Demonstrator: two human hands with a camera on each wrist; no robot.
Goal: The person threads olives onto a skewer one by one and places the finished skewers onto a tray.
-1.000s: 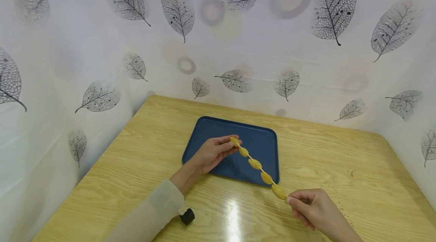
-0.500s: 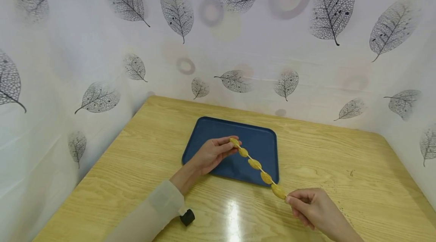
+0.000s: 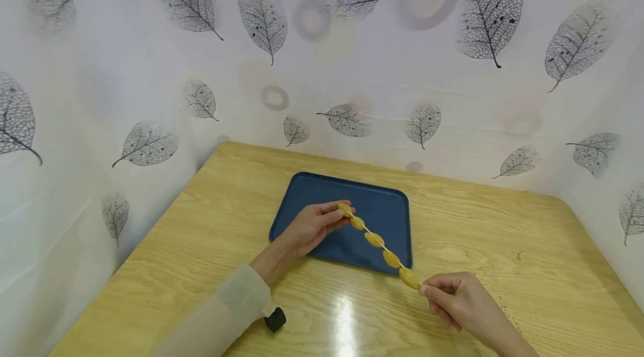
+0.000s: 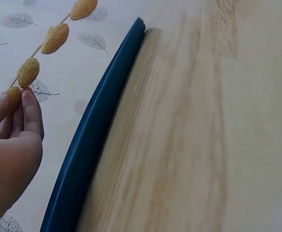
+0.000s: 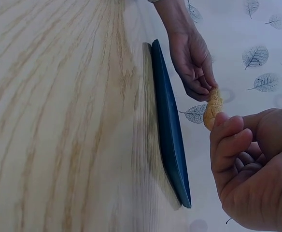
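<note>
A thin skewer with several golden-brown, wrinkled oval pieces threaded on it [image 3: 374, 239] slants through the air between both hands. At its far upper end my left hand [image 3: 312, 228] pinches the last piece between thumb and fingers, over the blue tray [image 3: 374, 195]. My right hand [image 3: 468, 301] pinches the near lower end between thumb and fingertips, beyond the tray's front right corner. In the left wrist view the spaced pieces [image 4: 55, 38] run up and away from the fingers. The right wrist view shows the skewer [image 5: 212, 107] almost end-on, the pieces overlapping.
The tray lies flat on a light wooden table [image 3: 211, 217]. A leaf-patterned white cloth [image 3: 382, 77] stands behind the table and along its sides. A small black object [image 3: 275, 319] sits at the left sleeve [image 3: 226, 306]. Small dark specks mark the table at the right.
My right hand has shifted slightly up and to the left, with the skewer's near end. The left hand has hardly moved, and both keep their hold.
</note>
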